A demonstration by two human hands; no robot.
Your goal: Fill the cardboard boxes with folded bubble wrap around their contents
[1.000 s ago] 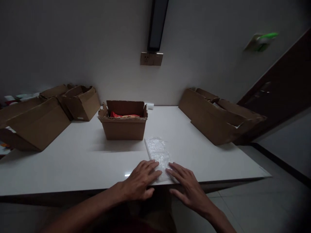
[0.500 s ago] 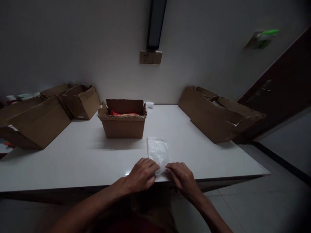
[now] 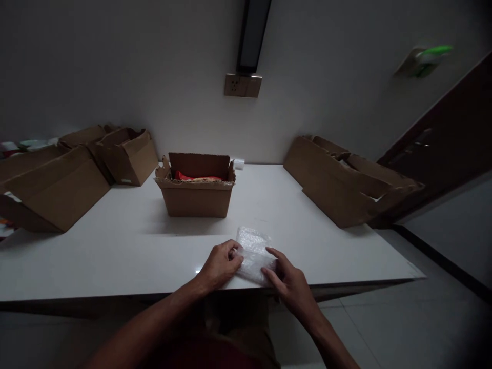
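Observation:
A clear sheet of bubble wrap [image 3: 252, 259] lies at the front edge of the white table, its near part folded back over the rest. My left hand [image 3: 222, 265] pinches its left side between thumb and fingers. On the right side, my right hand [image 3: 286, 277] grips the fold, with the thumb on top and the index finger reaching along the far edge. Whether anything is wrapped inside I cannot tell.
Beyond the hands stands an open cardboard box [image 3: 195, 200] with red packaging inside. More cardboard boxes stand at the left [image 3: 77, 184] and right [image 3: 330, 189]. A small clear roll [image 3: 239, 164] lies by the wall, below a socket plate [image 3: 243, 86].
The near end of the bubble wrap has been folded over away from me. My hands have moved apart to its two sides, and the view has shifted slightly.

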